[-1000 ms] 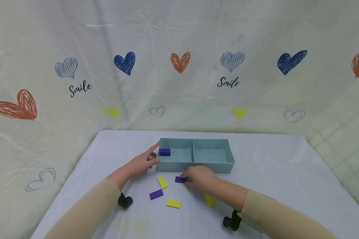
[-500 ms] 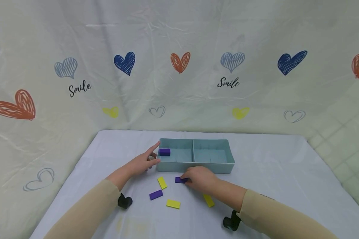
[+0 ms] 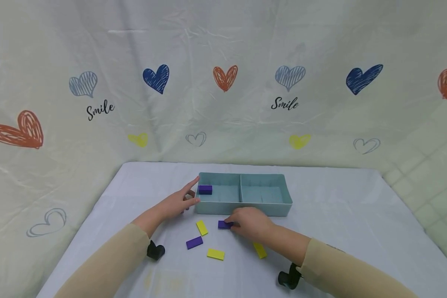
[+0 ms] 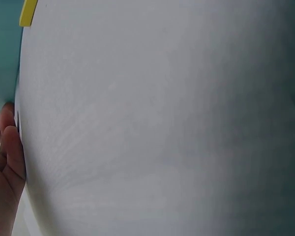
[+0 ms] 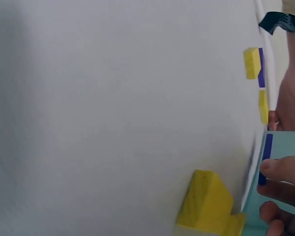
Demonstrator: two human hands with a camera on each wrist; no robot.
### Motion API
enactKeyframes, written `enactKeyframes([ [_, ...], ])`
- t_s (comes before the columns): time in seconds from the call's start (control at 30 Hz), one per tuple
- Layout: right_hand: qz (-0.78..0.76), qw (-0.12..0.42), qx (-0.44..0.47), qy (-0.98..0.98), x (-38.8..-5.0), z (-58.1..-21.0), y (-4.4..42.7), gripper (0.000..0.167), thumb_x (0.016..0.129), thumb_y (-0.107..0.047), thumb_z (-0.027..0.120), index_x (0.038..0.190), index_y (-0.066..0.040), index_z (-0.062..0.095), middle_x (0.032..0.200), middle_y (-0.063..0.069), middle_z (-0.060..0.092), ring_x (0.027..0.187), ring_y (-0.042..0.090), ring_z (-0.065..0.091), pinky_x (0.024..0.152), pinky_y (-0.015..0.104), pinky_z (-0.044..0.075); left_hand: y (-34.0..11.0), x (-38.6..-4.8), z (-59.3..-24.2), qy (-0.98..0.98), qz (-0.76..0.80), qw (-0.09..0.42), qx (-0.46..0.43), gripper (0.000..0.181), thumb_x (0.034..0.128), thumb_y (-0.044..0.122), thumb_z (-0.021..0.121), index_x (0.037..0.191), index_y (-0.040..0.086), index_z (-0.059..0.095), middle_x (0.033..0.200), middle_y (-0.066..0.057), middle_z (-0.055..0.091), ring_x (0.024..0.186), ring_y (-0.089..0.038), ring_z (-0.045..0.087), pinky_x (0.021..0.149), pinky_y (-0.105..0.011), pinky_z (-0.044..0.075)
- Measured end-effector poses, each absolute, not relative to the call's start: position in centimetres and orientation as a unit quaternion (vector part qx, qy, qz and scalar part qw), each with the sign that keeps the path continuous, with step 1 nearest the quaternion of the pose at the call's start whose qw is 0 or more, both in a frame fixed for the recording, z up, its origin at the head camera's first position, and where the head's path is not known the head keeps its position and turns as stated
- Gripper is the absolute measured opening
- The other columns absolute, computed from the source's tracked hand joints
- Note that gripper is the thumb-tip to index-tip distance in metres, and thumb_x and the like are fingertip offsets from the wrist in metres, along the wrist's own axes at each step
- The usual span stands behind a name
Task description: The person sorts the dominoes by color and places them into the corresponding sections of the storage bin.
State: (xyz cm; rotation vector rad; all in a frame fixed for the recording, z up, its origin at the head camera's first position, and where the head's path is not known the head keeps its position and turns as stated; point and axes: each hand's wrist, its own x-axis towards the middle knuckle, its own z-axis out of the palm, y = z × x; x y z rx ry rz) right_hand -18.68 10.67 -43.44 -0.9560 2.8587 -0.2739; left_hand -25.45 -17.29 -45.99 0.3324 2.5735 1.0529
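A pale blue two-compartment box [image 3: 242,208] stands on the table. My left hand [image 3: 177,203] touches its left end, index finger stretched towards the back corner and thumb near the front one. In front of the box, my right hand [image 3: 251,222] pinches a purple block [image 3: 223,224] between thumb and fingertips; the right wrist view also shows this purple block [image 5: 268,146] there. Another purple block [image 3: 205,189] lies in the left compartment. A third purple block [image 3: 194,242] rests on the cloth, near a yellow block [image 3: 202,227].
Another yellow block [image 3: 216,254] lies nearer the front. One more yellow block [image 3: 260,250] is partly hidden under the right forearm. Black wrist cameras [image 3: 289,276] hang below both sleeves. A white cloth [image 3: 339,203] covers the table, with a heart-printed curtain [image 3: 246,124] behind.
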Motion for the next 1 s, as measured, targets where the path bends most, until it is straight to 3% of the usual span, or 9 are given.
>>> enactKeyframes([
  [0.43, -0.127, 0.057, -0.298, 0.944, -18.5, -40.9, 11.1, 0.027, 0.088, -0.022, 0.076, 0.115, -0.024, 0.077, 0.100, -0.009, 0.071, 0.093, 0.011, 0.065, 0.077, 0.027, 0.054, -17.1, -25.5, -46.0, 0.906, 0.371, 0.172, 0.115, 0.077, 0.0963, 0.052, 0.057, 0.155, 0.053, 0.006, 0.139, -0.010, 0.050, 0.094, -0.021, 0.061, 0.083, -0.040, 0.052],
  [0.8, -0.170, 0.067, -0.275, 0.944, -19.5, -38.6, 11.7, 0.029, 0.090, -0.019, 0.074, 0.119, -0.023, 0.075, 0.108, -0.006, 0.070, 0.101, 0.016, 0.066, 0.081, 0.032, 0.055, -17.2, -25.5, -46.0, 0.904, 0.373, 0.175, 0.115, 0.078, 0.0957, 0.053, 0.058, 0.155, 0.053, 0.007, 0.138, -0.009, 0.050, 0.092, -0.021, 0.061, 0.081, -0.038, 0.052],
  [1.0, -0.187, 0.045, -0.281, 0.940, -20.6, -37.6, 11.8, 0.028, 0.090, -0.017, 0.074, 0.118, -0.020, 0.075, 0.107, -0.004, 0.071, 0.100, 0.017, 0.066, 0.082, 0.033, 0.055, -17.3, -25.6, -46.0, 0.903, 0.375, 0.177, 0.115, 0.077, 0.0960, 0.053, 0.057, 0.154, 0.054, 0.007, 0.138, -0.009, 0.050, 0.092, -0.021, 0.061, 0.080, -0.038, 0.052],
])
